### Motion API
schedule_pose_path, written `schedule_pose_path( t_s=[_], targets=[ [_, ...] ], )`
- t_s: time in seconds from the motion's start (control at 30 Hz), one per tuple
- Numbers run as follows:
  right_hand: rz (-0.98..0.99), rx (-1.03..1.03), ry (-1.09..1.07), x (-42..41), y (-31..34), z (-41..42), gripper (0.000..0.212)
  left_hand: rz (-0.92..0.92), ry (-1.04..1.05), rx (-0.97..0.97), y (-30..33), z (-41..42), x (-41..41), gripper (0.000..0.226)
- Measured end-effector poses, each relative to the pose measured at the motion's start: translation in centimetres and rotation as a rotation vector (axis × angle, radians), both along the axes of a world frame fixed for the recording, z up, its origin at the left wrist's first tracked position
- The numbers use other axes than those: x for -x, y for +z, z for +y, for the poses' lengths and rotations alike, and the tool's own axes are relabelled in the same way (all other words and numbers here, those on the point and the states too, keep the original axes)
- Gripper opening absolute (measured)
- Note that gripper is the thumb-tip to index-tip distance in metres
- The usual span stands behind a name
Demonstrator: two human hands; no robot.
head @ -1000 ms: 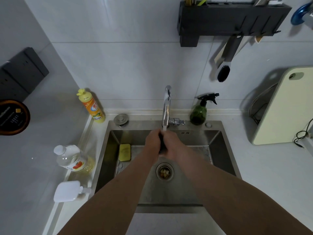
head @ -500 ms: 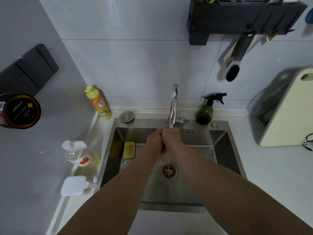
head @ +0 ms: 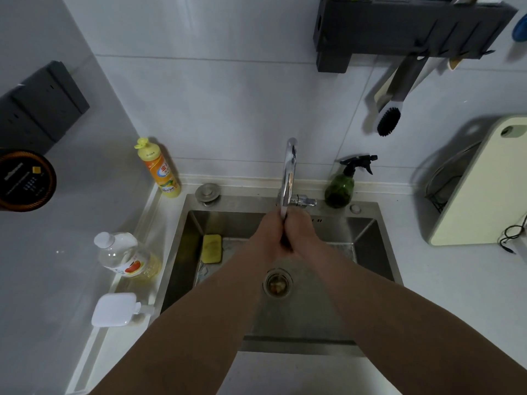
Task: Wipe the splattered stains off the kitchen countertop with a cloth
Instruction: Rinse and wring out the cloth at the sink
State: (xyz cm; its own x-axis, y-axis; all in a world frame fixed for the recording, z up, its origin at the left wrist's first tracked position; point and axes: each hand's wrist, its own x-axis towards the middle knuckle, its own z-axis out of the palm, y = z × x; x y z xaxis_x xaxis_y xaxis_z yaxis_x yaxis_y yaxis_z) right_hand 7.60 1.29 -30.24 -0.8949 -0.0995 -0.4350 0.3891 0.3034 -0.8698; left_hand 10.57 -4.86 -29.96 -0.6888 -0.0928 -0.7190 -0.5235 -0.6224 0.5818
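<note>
A person stood at a steel sink (head: pixel 368 229) in the middle of the frame, both forearms reaching in from the bottom edge. The left hand (head: pixel 268 238) and right hand (head: pixel 302 235) were pressed together just under the spout of the chrome tap (head: pixel 289 172), fingers curled around something dark between them. Only a thin dark strip showed in the gap, so I took it to be the cloth (head: pixel 285 240), though I could not be sure. Whether water was running I could not tell.

If it was the cloth, it was bunched small inside both fists, directly above the drain (head: pixel 278 283). Wet, it would likely be soft, limp, heavier than when dry and inclined to drip. A firm squeeze in both fists, then a flat fold under one palm, seemed the sensible hold for wiping.

The pale countertop (head: pixel 427 280) ran to the right of the sink; no stains were plain from here. A yellow sponge (head: pixel 212 248) lay in the basin at centre left. Along the left edge stood an orange detergent bottle (head: pixel 159 169), a clear bottle (head: pixel 125 256) lying on its side and a white dispenser (head: pixel 115 309). A green spray bottle (head: pixel 342 186) stood behind the sink, and a cream cutting board (head: pixel 482 183) leaned at the right. A dark rack (head: pixel 399 29) hung at the upper right.
</note>
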Motion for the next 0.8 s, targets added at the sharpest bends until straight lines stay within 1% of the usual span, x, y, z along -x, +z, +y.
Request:
schedule_pose_path(
  t_s=[0.03,0.07,0.1,0.13,0.17,0.2,0.23,0.27,0.33,0.37,0.4,0.43,0.47,0.5,0.53,0.57,0.63,0.67,0.77,0.8],
  targets=[
    [-0.046,0.068,0.004,0.2,-0.5,0.4,0.028,0.002,0.037,-0.079,0.2,0.2,0.1,0.028],
    [-0.084,0.077,0.057,0.1,-0.2,1.1,0.027,-0.014,0.058,-0.117,0.3,0.3,0.3,0.030],
    [-0.095,0.055,0.077,0.4,-0.6,1.8,0.024,-0.020,0.060,-0.107,0.1,0.4,0.5,0.031],
    [-0.114,0.036,0.102,0.6,-1.0,2.7,0.020,-0.026,0.029,-0.022,-0.1,0.5,0.8,0.031],
    [-0.136,0.051,0.077,0.9,-1.1,3.2,0.016,-0.036,-0.023,0.129,-0.3,0.6,0.9,0.032],
    [-0.157,0.057,0.046,1.1,-1.2,3.8,0.014,-0.055,-0.083,0.321,-0.6,0.8,1.1,0.034],
    [-0.179,0.056,0.006,1.3,-1.1,4.0,0.014,-0.119,-0.026,0.445,-0.8,0.7,1.3,0.033],
    [-0.245,0.058,-0.042,1.4,-1.0,4.2,0.016,-0.114,-0.011,0.627,-0.8,0.3,1.3,0.032],
    [-0.387,0.109,-0.123,1.1,-1.2,4.0,0.023,-0.039,-0.138,1.041,-0.8,0.2,0.0,0.028],
    [-0.427,0.192,-0.134,0.7,-1.2,3.7,0.027,-0.024,-0.167,1.110,-0.8,-0.4,-0.1,0.029],
    [-0.474,0.295,-0.130,0.4,-1.6,3.5,0.032,0.001,-0.143,1.115,-1.3,-0.7,0.0,0.029],
    [-0.536,0.407,-0.113,-0.1,-1.6,3.2,0.038,0.000,-0.105,0.983,-1.4,-0.6,-0.3,0.028],
    [-0.585,0.513,-0.098,-0.4,-1.6,3.0,0.042,-0.008,-0.025,0.710,-1.6,-1.0,0.0,0.025],
    [-0.612,0.595,-0.090,-0.6,-1.4,2.6,0.044,-0.006,0.039,0.549,-1.6,-1.2,0.0,0.021],
    [-0.618,0.632,-0.096,-0.6,-1.3,2.1,0.044,-0.001,0.086,0.509,-1.9,-1.4,-0.2,0.021],
    [-0.618,0.640,-0.111,-0.6,-1.1,1.7,0.041,-0.006,0.129,0.415,-1.7,-1.8,-0.6,0.022],
    [-0.607,0.618,-0.140,-0.5,-0.9,1.1,0.035,0.024,0.044,0.366,-1.6,-2.2,-1.8,0.032],
    [-0.601,0.612,-0.142,-0.4,-1.0,0.8,0.036,0.044,0.004,0.372,-1.7,-2.4,-2.3,0.036],
    [-0.590,0.653,-0.186,-0.3,-1.2,0.2,0.052,0.068,0.025,0.331,-2.0,-3.1,-3.1,0.036],
    [-0.600,0.665,-0.198,-0.2,-1.4,0.2,0.052,0.079,0.023,0.351,-2.1,-3.2,-3.3,0.032]
  ],
)
